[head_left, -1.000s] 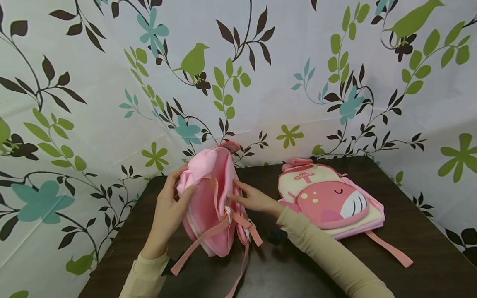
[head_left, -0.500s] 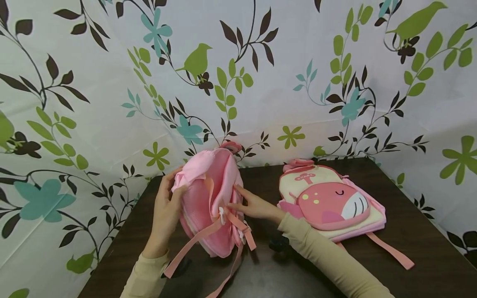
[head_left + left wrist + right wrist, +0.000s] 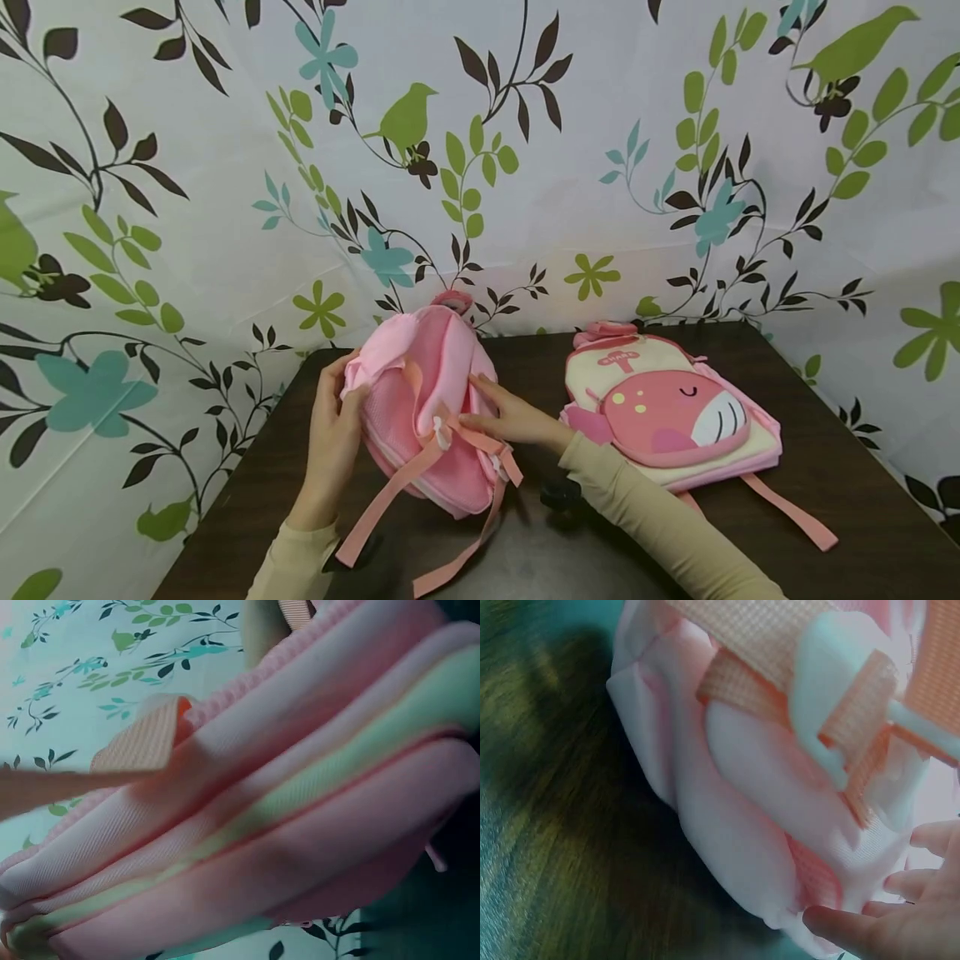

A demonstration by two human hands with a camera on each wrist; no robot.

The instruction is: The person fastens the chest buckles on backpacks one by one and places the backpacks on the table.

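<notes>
A pink children's backpack (image 3: 420,392) stands tilted on the table, its padded back and shoulder straps toward me in the head view. My left hand (image 3: 333,425) grips its left side, thumb in front and fingers partly hidden behind. On its right side rests my right hand (image 3: 517,412), fingers fairly straight near a strap buckle (image 3: 441,433). The right wrist view shows that hand's spread fingers (image 3: 922,881) touching the fabric beside the orange webbing (image 3: 742,637). In the left wrist view the backpack's layered side (image 3: 240,802) fills most of the picture; the left hand is mostly hidden there.
A second backpack (image 3: 675,412) with a whale front lies flat to the right, one orange strap (image 3: 791,508) trailing forward. Loose strap ends (image 3: 390,508) hang in front of the first backpack. The dark table (image 3: 255,500) meets a leaf-and-bird patterned curtain (image 3: 525,167) behind.
Both hands have turned the backpack slightly so its padded back faces me more, and it has shifted a little left. The loose lower strap now lies nearer the backpack.
</notes>
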